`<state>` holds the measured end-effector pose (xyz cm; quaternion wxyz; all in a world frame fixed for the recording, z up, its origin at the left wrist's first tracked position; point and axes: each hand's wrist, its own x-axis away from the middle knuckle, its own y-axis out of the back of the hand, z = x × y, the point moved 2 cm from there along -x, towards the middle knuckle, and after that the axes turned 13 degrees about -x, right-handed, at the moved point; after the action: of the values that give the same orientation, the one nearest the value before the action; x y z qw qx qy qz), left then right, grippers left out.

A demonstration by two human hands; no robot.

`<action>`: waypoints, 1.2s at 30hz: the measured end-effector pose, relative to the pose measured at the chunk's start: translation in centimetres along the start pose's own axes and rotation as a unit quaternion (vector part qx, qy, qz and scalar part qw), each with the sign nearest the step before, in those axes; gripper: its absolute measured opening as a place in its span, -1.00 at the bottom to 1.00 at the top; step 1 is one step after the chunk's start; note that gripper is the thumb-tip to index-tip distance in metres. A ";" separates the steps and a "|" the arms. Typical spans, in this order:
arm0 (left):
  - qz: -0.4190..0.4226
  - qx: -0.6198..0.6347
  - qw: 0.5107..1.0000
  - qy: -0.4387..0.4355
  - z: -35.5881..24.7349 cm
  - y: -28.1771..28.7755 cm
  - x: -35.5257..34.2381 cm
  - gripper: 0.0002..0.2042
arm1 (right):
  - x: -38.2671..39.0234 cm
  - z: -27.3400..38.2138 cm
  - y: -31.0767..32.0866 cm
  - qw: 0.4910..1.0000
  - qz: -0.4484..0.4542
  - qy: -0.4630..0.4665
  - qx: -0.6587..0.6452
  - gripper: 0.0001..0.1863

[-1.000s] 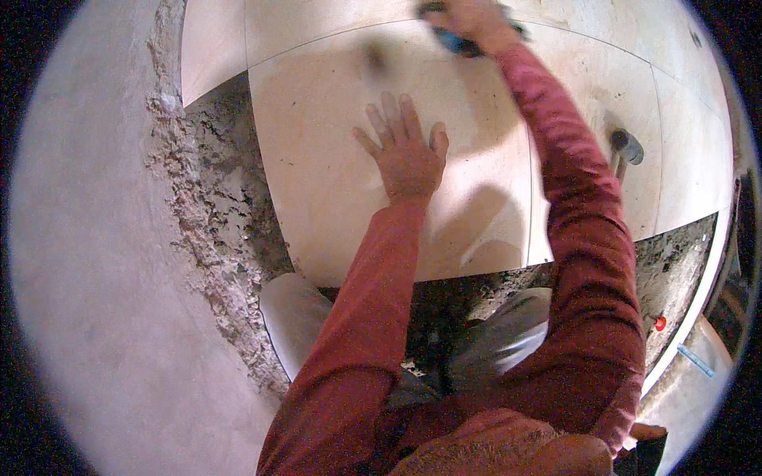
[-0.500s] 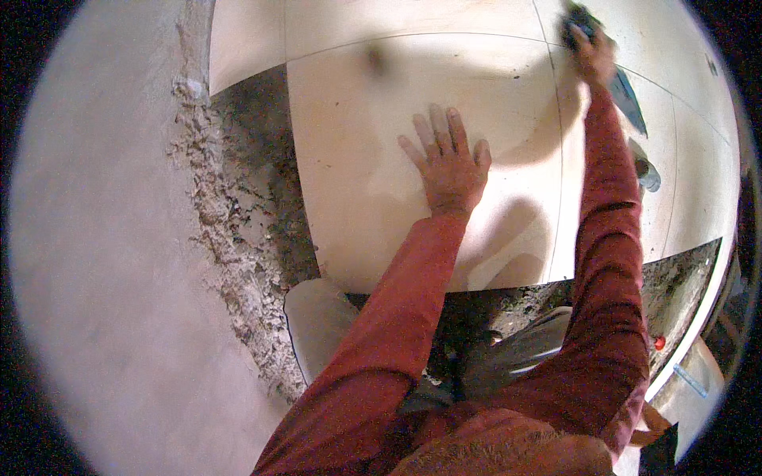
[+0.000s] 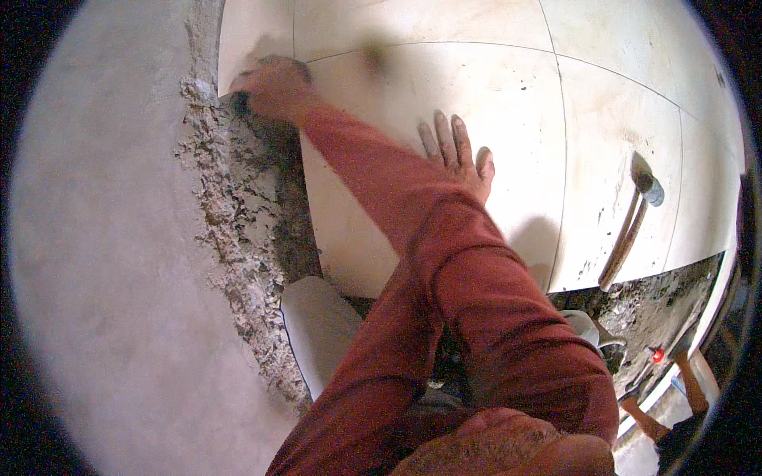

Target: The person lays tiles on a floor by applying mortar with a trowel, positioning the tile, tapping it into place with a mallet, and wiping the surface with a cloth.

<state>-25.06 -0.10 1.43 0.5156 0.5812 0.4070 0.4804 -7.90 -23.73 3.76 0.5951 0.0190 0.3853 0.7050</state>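
Note:
My left hand (image 3: 456, 151) lies on a pale square tile (image 3: 361, 202) with fingers stretched out, its wrist hidden behind my crossing right sleeve. My right hand (image 3: 276, 86) reaches across to the far left and is closed on a dark object (image 3: 239, 101), mostly hidden under it and blurred, at the tile corner beside the dark gap. On the tiles to the right lies a mallet (image 3: 651, 190) with a wooden handle, its head toward the far side.
A rough broken strip (image 3: 226, 230) divides the tiles from grey concrete (image 3: 119, 238) on the left. At lower right are a white edging strip (image 3: 713, 301), a small red item (image 3: 657, 355) and another person's bare arms (image 3: 690, 385). My knee (image 3: 313, 333) is below the tiles.
My right hand has swept from the far right across to the far left with the dark object, over my left arm. The other person's arms have appeared at lower right.

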 end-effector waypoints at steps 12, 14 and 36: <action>-0.132 0.075 0.988 -0.007 0.4 -1.3 0.3 -0.31 | 9.2 -12.8 20.7 0.975 0.105 -0.058 0.185 -0.73; -0.140 0.072 0.988 -0.004 0.4 -1.4 0.3 -0.31 | 12.7 -15.2 26.5 0.948 0.184 -0.090 0.244 -0.58; -0.076 0.066 0.995 -0.013 1.5 -1.5 0.7 -0.24 | 0.9 -6.3 2.1 0.992 0.064 -0.003 0.113 -0.76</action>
<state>-23.42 0.47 0.02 0.5168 0.5876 0.4735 0.4043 -12.96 -26.22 0.20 0.5440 0.1126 0.4588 0.6935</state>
